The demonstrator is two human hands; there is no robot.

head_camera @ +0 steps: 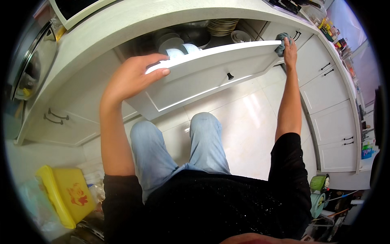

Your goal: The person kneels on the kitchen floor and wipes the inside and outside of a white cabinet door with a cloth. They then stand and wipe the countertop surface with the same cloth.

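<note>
Before me a white drawer [195,79] with a dark knob [230,76] is pulled out from under the counter. My left hand [137,73] grips the top edge of its front panel near the left end, thumb outside and fingers over the inner side. At the panel's right end, my right hand [289,50] presses a bunched grey-green cloth [281,45] against the corner. Inside the drawer are a stack of plates [223,27], a small white bowl [240,36], a dark pan [195,35] and two pale bowls [175,53] just behind the front panel.
A white counter [170,15] curves above the drawer. Closed cabinet doors [330,119] with dark handles line the right side, others [70,113] the left. A yellow bin [70,195] stands at lower left. Buckets [317,204] and long handles crowd the lower right. Pale floor tiles [243,122] lie below.
</note>
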